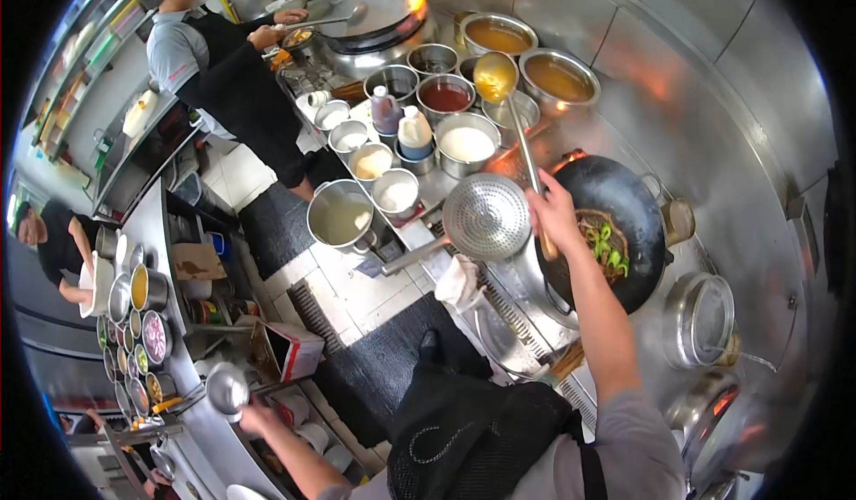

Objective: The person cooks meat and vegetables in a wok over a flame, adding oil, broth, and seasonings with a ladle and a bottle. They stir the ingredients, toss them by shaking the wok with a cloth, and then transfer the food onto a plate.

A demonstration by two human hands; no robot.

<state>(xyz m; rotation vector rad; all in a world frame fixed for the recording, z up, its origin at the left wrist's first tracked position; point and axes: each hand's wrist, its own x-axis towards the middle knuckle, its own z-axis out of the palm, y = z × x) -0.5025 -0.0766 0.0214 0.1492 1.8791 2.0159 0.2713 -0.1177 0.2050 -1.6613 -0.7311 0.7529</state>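
Observation:
My right hand (557,213) is wrapped round the wooden-ended handle of a long ladle (497,79), whose bowl hangs over the pots at the back with yellow liquid in it. Beside that hand is a black wok (599,184) on the burner, holding green pepper pieces (610,249) and browned food. A perforated strainer (488,216) lies left of the wok. Off to the left, my left hand (259,420) grips a small metal bowl (227,390) near the side counter; its fingers are partly hidden.
Seasoning pots (468,140) and two bottles crowd the range; two pans of brown liquid (559,76) stand behind. A stockpot (341,215) sits lower left. A co-worker (223,63) works at a flaming wok; another person (67,246) stands beyond the counter (183,233). A folded cloth (456,282) lies near the strainer.

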